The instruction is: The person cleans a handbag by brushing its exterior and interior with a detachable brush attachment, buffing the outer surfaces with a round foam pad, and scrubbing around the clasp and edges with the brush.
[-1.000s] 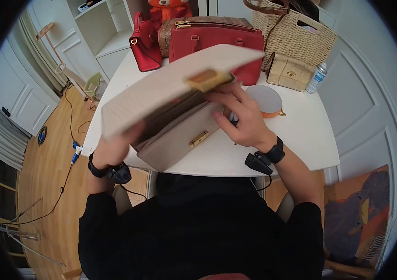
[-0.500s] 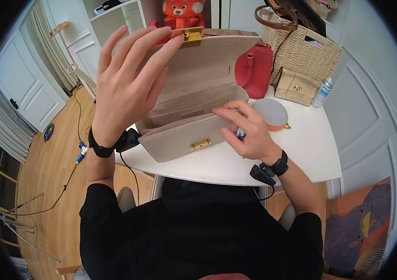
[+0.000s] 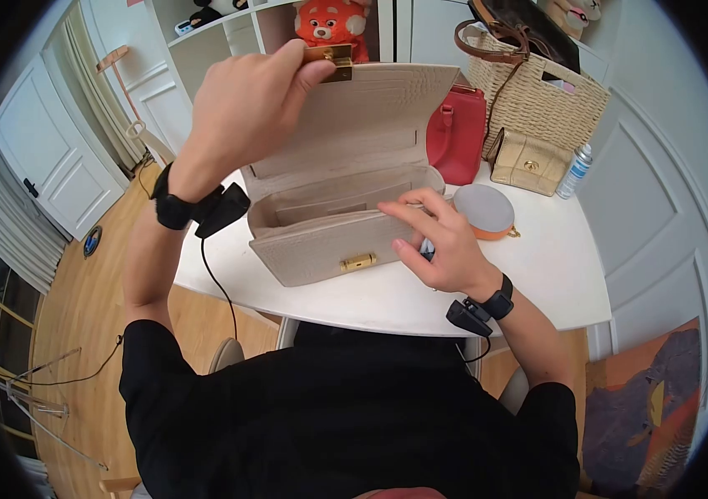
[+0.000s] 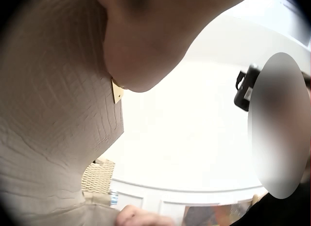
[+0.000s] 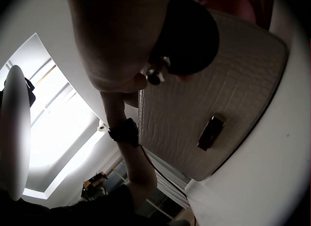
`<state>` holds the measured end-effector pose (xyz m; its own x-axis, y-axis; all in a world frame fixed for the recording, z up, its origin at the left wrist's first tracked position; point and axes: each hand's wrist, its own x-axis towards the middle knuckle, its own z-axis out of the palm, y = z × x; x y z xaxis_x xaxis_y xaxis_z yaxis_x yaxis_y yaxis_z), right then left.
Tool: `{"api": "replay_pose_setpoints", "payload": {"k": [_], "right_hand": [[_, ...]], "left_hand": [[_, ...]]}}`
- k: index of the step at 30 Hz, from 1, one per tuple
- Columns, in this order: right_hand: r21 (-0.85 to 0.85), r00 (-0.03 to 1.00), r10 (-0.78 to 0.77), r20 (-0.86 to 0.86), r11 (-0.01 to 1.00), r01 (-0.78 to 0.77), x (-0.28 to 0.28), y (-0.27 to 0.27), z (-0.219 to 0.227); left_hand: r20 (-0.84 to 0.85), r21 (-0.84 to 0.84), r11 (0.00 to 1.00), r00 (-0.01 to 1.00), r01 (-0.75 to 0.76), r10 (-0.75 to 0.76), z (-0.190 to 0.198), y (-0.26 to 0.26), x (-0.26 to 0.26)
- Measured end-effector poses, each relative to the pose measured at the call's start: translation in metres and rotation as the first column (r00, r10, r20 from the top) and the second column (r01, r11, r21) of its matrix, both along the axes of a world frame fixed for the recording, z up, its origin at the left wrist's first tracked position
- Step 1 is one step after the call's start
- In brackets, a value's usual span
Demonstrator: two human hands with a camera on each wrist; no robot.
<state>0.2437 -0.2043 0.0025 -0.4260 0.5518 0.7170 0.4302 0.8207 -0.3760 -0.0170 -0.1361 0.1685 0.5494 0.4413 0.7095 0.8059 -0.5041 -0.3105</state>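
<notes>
A beige crocodile-textured handbag [image 3: 312,249] stands on the table with its flap [image 3: 370,108] raised and its lined inside [image 3: 345,195] showing. My left hand [image 3: 246,108] pinches the gold clasp [image 3: 340,62] at the flap's edge between thumb and fingers. At the bag's right front rim is my right hand [image 3: 447,249], index fingertip right at the rim and thumb beside the front panel. A gold lock plate [image 3: 359,263] sits on that panel. A small silver-ended object [image 5: 154,77] shows in the right palm, mostly hidden; I cannot tell its kind.
A round grey-topped pouch [image 3: 484,209] with an orange side lies right of the bag. Behind are a red handbag [image 3: 460,137], a woven basket bag [image 3: 541,100], a small gold bag [image 3: 528,163] and a spray bottle [image 3: 576,172]. A red plush toy [image 3: 331,23] stands farther back.
The flap has swung up and back, baring the bag's inside. My left hand has risen with it, from loosely spread fingers at the clasp to a pinch. The right hand stays by the rim.
</notes>
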Motion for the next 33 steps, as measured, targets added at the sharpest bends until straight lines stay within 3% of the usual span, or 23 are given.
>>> {"api": "replay_pose_setpoints", "payload": {"k": [2, 6, 8, 12, 17, 23, 26, 33], "right_hand": [[-0.007, 1.000, 0.000, 0.001, 1.000, 0.000, 0.001, 0.000, 0.000], [-0.027, 1.000, -0.002, -0.003, 1.000, 0.002, 0.000, -0.001, 0.001], [-0.021, 1.000, 0.004, -0.005, 1.000, -0.004, 0.000, -0.002, 0.002], [-0.011, 1.000, 0.001, 0.001, 1.000, -0.001, 0.000, -0.002, 0.002], [-0.022, 1.000, -0.010, -0.006, 1.000, 0.010, -0.001, -0.002, 0.003], [-0.021, 1.000, -0.018, 0.001, 1.000, 0.018, -0.001, -0.002, 0.003], [-0.019, 1.000, -0.017, 0.003, 1.000, 0.017, -0.001, -0.002, 0.003], [-0.043, 1.000, -0.013, 0.006, 0.999, 0.014, -0.001, -0.002, 0.002]], "left_hand": [[0.124, -0.088, 0.982, 0.980, 0.170, -0.158, 0.007, -0.004, -0.001], [0.126, -0.251, 0.939, 0.969, 0.236, -0.210, 0.028, -0.023, -0.001], [0.184, -0.426, 0.839, 0.941, 0.337, -0.284, 0.035, -0.029, 0.000], [0.150, -0.445, 0.816, 0.929, 0.369, -0.338, 0.039, -0.038, 0.002], [0.042, -0.500, 0.822, 0.956, 0.273, -0.291, 0.046, -0.043, 0.002], [0.175, -0.457, 0.786, 0.909, 0.416, -0.379, 0.037, -0.029, -0.008], [0.103, -0.472, 0.806, 0.930, 0.358, -0.352, 0.039, -0.041, -0.005], [0.109, -0.426, 0.802, 0.904, 0.418, -0.413, 0.032, -0.047, -0.005]]}}
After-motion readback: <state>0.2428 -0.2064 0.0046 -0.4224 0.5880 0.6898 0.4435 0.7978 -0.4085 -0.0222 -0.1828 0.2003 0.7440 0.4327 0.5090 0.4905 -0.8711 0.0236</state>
